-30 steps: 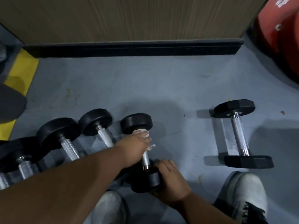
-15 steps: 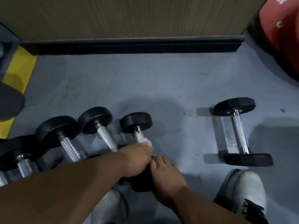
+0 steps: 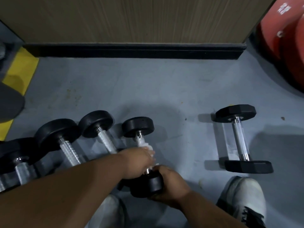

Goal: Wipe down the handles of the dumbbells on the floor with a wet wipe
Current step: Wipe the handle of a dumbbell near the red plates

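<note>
Several round-headed black dumbbells lie side by side on the grey floor (image 3: pixel 148 89) at the lower left. My left hand (image 3: pixel 139 162) grips the chrome handle of the rightmost one, a small dumbbell (image 3: pixel 138 126), with a white wet wipe (image 3: pixel 145 144) bunched under its fingers. My right hand (image 3: pixel 171 183) holds that dumbbell's near head (image 3: pixel 148 186) from the right side. A separate hex-headed dumbbell (image 3: pixel 240 139) with a shiny handle lies apart on the right.
A dark baseboard (image 3: pixel 131 51) under a wood-look wall runs across the top. Red weight plates (image 3: pixel 287 46) stand at the upper right. Yellow floor marking (image 3: pixel 19 74) is at the left. My white shoes (image 3: pixel 243 199) are at the bottom.
My left hand slid the wipe down the handle toward the near head. My right hand shifted from the head's front to its right side.
</note>
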Action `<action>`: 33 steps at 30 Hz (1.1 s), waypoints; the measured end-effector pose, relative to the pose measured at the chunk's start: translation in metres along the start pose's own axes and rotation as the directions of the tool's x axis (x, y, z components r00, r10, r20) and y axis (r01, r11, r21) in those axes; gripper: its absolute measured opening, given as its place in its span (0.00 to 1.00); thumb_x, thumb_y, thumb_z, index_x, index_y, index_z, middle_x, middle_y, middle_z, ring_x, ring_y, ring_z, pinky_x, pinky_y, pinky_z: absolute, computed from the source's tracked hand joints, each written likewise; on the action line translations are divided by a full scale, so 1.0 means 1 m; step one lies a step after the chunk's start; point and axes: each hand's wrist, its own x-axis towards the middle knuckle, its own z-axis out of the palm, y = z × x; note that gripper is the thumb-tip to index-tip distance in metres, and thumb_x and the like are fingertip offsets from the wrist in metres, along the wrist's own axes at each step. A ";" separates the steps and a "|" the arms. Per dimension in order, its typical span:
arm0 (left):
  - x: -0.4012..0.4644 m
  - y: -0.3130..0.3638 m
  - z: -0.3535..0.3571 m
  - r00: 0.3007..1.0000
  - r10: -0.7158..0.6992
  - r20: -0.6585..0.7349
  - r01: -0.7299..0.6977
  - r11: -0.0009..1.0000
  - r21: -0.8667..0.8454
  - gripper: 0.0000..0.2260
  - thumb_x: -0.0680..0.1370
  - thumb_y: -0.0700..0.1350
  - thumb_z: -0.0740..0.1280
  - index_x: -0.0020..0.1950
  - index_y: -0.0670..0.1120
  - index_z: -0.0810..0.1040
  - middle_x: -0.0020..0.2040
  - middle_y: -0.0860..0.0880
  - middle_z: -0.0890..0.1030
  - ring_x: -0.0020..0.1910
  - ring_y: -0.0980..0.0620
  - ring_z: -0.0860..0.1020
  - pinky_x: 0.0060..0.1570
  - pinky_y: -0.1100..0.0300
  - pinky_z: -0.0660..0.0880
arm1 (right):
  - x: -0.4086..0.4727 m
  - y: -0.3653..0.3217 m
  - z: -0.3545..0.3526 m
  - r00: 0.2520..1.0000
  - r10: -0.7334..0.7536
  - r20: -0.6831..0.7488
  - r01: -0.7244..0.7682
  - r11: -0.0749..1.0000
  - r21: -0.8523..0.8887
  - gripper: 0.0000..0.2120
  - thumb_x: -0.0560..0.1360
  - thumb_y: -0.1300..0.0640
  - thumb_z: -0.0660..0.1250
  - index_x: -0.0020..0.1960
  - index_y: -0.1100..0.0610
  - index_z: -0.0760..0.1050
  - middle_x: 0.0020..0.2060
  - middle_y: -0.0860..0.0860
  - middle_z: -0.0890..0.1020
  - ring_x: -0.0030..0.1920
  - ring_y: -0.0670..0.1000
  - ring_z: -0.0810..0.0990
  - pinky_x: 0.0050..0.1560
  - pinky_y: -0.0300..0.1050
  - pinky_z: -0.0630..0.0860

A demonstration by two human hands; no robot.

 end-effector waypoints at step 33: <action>0.003 0.006 0.007 0.990 0.060 0.131 -0.069 0.996 0.059 0.08 0.78 0.45 0.60 0.49 0.49 0.79 0.51 0.50 0.81 0.53 0.48 0.76 0.58 0.54 0.69 | -0.006 0.004 -0.007 0.987 -0.154 -0.045 0.143 0.973 -0.181 0.29 0.63 0.40 0.73 0.59 0.52 0.72 0.54 0.49 0.76 0.54 0.52 0.75 0.56 0.46 0.74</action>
